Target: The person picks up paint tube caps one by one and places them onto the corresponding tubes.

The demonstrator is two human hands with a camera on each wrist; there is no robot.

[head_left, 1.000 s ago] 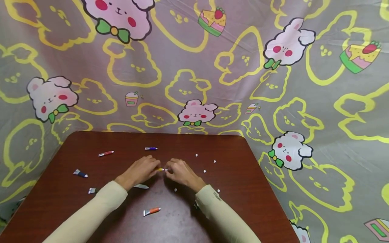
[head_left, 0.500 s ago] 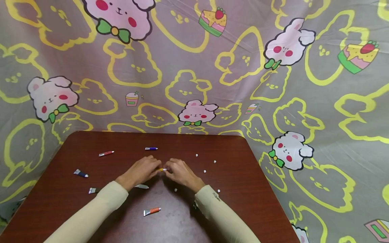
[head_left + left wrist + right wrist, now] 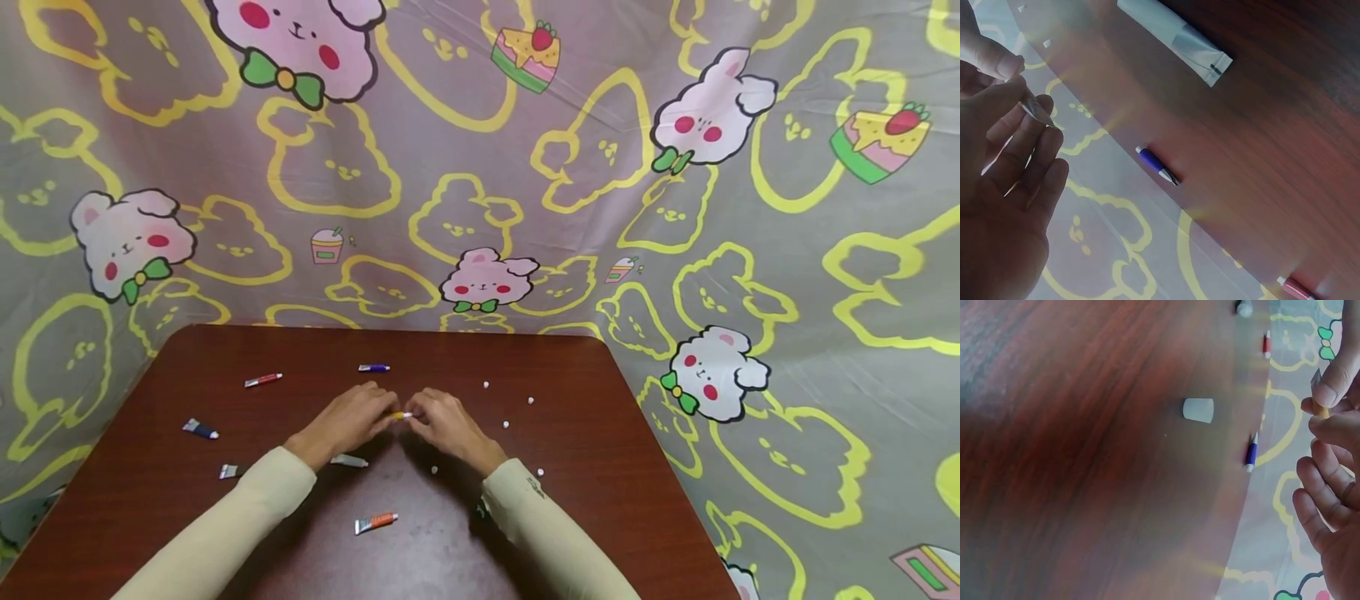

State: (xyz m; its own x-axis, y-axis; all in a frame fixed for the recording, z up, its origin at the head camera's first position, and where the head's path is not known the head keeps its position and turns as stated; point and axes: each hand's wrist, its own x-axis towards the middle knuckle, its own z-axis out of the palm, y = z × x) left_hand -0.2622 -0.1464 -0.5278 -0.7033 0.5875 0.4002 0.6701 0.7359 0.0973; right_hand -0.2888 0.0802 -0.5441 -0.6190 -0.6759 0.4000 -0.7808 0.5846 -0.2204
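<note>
Between my two hands, above the middle of the table, is a small yellow paint tube [image 3: 397, 416] with a white end pointing right. My left hand [image 3: 352, 421] pinches its tail; in the left wrist view the silver tail [image 3: 1037, 112] shows between thumb and fingers. The thumb and forefinger of my right hand [image 3: 450, 427] pinch at the white end, and the right wrist view shows a bit of the yellow body [image 3: 1320, 410] there. Whether that end is capped is too small to tell. A grey tube [image 3: 350, 461] lies just below my left hand.
On the table [image 3: 450, 558] lie a red tube [image 3: 263, 380], a purple tube [image 3: 373, 367], a dark blue tube [image 3: 201, 429], an orange tube [image 3: 377, 523] and one tube [image 3: 228, 472] partly behind the left sleeve. Several white caps, one cap [image 3: 434, 470] nearest, are scattered rightward.
My right fingers shift slightly around the white end of the yellow paint tube, which shows a little more clearly. The other tubes and the caps stay in place.
</note>
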